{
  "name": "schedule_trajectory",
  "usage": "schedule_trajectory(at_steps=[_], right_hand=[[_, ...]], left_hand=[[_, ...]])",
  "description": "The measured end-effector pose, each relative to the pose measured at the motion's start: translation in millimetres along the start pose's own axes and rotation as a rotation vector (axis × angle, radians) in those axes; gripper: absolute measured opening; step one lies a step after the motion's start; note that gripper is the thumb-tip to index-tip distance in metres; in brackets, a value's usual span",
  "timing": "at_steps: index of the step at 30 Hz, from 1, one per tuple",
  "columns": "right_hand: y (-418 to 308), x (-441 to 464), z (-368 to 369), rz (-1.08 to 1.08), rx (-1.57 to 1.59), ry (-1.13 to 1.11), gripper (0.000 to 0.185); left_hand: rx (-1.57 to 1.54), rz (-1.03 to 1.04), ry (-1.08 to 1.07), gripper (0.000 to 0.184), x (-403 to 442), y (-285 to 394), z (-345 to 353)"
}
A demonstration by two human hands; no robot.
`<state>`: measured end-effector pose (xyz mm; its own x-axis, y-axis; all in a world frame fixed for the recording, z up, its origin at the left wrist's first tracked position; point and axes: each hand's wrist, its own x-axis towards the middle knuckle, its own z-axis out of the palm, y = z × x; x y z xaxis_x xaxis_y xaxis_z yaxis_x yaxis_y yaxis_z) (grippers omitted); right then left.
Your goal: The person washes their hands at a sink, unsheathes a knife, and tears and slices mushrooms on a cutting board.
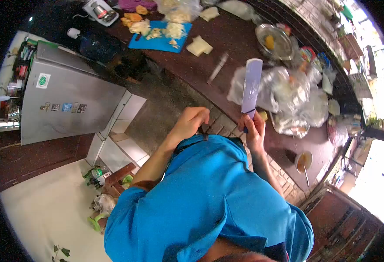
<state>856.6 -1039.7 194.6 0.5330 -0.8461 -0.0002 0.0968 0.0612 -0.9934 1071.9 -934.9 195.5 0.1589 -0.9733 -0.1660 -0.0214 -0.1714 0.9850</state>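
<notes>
My right hand (255, 127) is closed around the dark handle of a broad, square-ended knife (251, 85). Its pale lavender blade points up and away from me, over the counter's edge. Near my waist, my left hand (192, 121) is curled with its fingers together; whatever may be inside them is hidden. Past both hands runs a dark brown counter (203, 65). A narrow knife (218, 68) lies on it, left of the broad blade. Farther back, a blue cutting board (165, 44) bears pale shredded food (174, 30) and chopped pieces.
Clear plastic bags (288, 89) crowd the counter at right, below a metal bowl (276, 41) with something yellow inside. A cup (304, 160) with a spoon stands near the right end. Pale flat pieces (199, 46) lie beside the board. A grey refrigerator (69, 102) is at left.
</notes>
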Motion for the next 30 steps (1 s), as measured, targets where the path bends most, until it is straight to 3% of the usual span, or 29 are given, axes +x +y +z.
schedule_trajectory(at_steps=[1,2,3,5,9,11,12,14,16,18,20,25,27,30], right_hand=[[7,14,17,-0.040,-0.015,-0.031,0.029],[12,26,35,-0.015,-0.007,-0.041,0.028],[13,38,56,0.013,0.004,-0.048,0.028],[9,61,88,0.070,0.048,-0.067,0.027],[0,102,131,0.145,0.091,-0.092,0.026],[3,129,133,0.183,0.118,-0.190,0.030],[7,141,136,0.199,0.040,-0.246,0.033],[13,159,140,0.301,-0.025,-0.319,0.039],[39,190,152,0.026,-0.076,-0.363,0.034],[45,222,161,-0.019,-0.061,-0.390,0.032],[22,241,186,0.246,-0.174,-0.285,0.028],[25,291,206,0.375,-0.159,-0.165,0.020],[47,300,204,0.184,-0.538,-0.179,0.021],[52,299,224,-0.002,-0.654,-0.265,0.036]], left_hand=[[0.008,-0.087,0.025,0.037,-1,-1,-26],[0.107,0.073,0.039,0.032,1,-13,-55],[0.109,0.076,0.060,0.032,1,-11,-79],[0.053,-0.050,0.146,0.027,-3,-9,-120],[0.098,0.022,0.118,0.034,15,-34,-184],[0.534,0.170,0.159,0.046,28,-58,-207],[0.529,0.153,0.164,0.046,35,-61,-216],[1.015,-0.071,0.107,0.052,39,-65,-232],[0.974,-0.114,0.084,0.051,52,-61,-245],[0.942,-0.138,0.078,0.050,76,-56,-262],[0.866,-0.171,0.146,0.047,82,-54,-278],[0.796,-0.134,0.228,0.045,125,-41,-320],[0.926,-0.072,0.293,0.039,146,-41,-341],[1.029,0.072,0.422,0.039,172,-32,-382]])
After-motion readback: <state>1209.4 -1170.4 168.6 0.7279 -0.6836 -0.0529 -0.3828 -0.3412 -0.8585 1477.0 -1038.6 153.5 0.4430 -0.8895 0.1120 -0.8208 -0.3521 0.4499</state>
